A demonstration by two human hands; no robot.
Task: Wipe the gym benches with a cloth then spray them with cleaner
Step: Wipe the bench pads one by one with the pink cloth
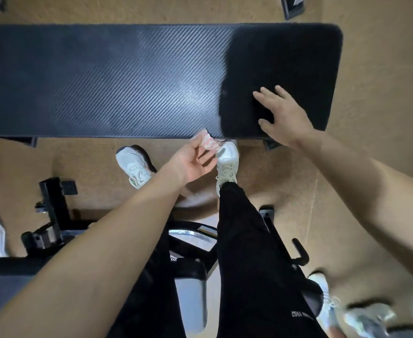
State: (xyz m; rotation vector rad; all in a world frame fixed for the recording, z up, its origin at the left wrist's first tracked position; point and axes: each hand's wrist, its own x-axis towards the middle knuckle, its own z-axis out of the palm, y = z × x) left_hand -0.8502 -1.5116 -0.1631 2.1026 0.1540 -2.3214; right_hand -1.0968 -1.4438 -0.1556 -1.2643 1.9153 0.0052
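Our right hand (284, 118) lies flat, fingers spread, on what looks like a black cloth (285, 57) over the right end of the bench (103, 81). Our left hand (194, 162) pinches a crumpled pinkish tissue (206, 141) at the near edge.

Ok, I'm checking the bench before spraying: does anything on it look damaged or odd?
No clear damage shows. The bench pad looks far darker at its right end, under the right hand; whether that is damp or shadow, I cannot tell.

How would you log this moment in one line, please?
left hand: pinches cloth | right hand: spread on bench
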